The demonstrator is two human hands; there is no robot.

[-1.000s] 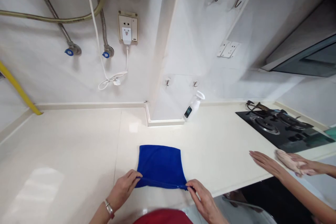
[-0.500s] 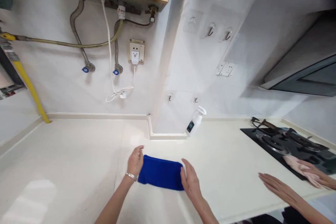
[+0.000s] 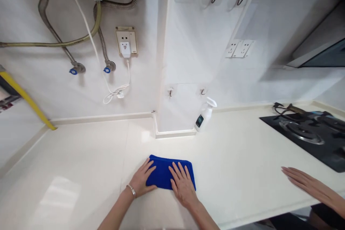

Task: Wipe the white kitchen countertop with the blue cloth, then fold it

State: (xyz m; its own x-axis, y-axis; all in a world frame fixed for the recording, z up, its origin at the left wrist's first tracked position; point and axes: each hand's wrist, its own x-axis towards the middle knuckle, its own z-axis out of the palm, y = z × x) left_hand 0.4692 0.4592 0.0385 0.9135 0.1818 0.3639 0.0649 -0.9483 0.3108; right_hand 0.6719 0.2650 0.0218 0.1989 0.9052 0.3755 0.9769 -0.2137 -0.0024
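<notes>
A folded blue cloth [image 3: 163,174] lies flat on the white countertop [image 3: 237,161]. My left hand [image 3: 142,179], with a bracelet at the wrist, rests on the cloth's left end, fingers spread. On its right half lies my right hand [image 3: 184,187], palm down with the fingers apart. Both hands are open and press on the cloth rather than grip it.
A white spray bottle [image 3: 205,115] stands by the wall corner behind the cloth. At the right is a black gas stove [image 3: 304,133]. Another person's hand [image 3: 309,185] rests on the counter's right side. A yellow pipe [image 3: 29,102] meets the counter at left.
My hands have moved from the cloth's two ends onto its top and now lie flat. The view has shifted closer. The other person's second hand and pink cloth are out of view.
</notes>
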